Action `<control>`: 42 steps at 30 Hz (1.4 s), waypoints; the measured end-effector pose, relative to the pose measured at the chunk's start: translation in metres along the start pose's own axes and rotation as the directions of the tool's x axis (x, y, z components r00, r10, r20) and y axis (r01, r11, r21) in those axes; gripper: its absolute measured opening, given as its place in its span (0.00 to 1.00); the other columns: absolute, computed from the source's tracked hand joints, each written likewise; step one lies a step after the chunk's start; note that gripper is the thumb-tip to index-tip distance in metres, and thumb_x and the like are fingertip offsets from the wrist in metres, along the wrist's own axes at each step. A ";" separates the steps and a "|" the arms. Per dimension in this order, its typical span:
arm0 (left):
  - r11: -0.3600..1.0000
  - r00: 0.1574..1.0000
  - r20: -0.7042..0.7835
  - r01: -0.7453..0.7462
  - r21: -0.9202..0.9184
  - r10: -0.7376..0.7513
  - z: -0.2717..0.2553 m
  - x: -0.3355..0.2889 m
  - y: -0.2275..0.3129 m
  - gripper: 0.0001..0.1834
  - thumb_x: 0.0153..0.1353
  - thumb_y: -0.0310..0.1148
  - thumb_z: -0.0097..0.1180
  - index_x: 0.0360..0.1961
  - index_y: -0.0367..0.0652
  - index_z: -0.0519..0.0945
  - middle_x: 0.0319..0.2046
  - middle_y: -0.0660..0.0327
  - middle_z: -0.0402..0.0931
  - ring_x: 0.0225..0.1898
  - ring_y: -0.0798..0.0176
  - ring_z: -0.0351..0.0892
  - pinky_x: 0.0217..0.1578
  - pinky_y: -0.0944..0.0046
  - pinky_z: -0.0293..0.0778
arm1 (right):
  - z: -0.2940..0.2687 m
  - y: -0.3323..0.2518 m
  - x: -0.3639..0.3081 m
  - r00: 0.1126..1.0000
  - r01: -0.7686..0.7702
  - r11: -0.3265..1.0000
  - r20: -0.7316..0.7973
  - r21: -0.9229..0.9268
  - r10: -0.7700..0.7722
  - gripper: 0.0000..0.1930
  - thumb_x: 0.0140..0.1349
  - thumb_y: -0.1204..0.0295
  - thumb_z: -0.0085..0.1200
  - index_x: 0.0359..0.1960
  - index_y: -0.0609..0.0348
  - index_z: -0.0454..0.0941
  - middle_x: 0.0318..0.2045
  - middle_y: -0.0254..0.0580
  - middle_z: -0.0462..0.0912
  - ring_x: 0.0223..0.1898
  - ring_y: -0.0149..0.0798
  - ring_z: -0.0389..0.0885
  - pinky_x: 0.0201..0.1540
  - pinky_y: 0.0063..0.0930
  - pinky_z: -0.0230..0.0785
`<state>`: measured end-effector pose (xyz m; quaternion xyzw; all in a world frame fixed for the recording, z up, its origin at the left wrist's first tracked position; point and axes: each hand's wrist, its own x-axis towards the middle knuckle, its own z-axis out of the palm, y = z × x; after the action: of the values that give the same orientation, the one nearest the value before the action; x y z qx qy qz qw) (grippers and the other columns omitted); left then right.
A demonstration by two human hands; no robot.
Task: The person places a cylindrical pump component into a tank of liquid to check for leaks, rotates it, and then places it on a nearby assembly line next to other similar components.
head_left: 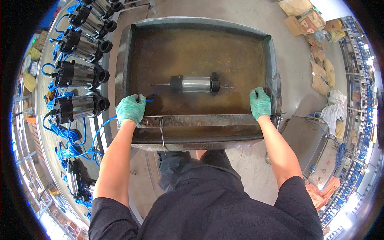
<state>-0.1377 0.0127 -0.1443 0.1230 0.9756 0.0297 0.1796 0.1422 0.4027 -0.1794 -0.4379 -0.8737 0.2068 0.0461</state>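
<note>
A metal tank (pixel 200 23) of murky brownish water stands in front of me. In the water lies a pump (pixel 196 84), on its side, with a shiny cylinder, black ends and a thin rod-like piece at each end. My left hand (pixel 131 109), in a green glove, is closed at the tank's near left corner around a blue cable (pixel 150 98); the cable shows on both sides of the glove. My right hand (pixel 261 104), gloved the same, is at the near right corner with its fingers curled. What it grips, if anything, is hidden. Neither hand touches the pump.
Several similar pumps (pixel 76 75) with coiled blue cables (pixel 70 134) line a bench on the left. A grey metal box (pixel 302 138) stands right of the tank, with sacks (pixel 319 76) and cartons (pixel 311 22) behind it. A bar (pixel 200 120) crosses the tank's near side.
</note>
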 end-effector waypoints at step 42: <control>1.000 1.000 -0.004 0.000 -0.001 0.000 -0.003 -0.002 0.002 0.24 0.72 0.53 0.47 0.39 0.48 0.89 0.38 0.48 0.86 0.45 0.38 0.84 0.51 0.45 0.78 | 0.003 0.005 0.002 1.000 0.009 0.999 -0.013 0.050 -0.009 0.14 0.72 0.60 0.53 0.44 0.57 0.80 0.39 0.60 0.85 0.43 0.65 0.84 0.45 0.53 0.75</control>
<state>-0.1362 0.0142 -0.1409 0.1227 0.9759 0.0305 0.1776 0.1437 0.4057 -0.1840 -0.4340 -0.8699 0.2257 0.0634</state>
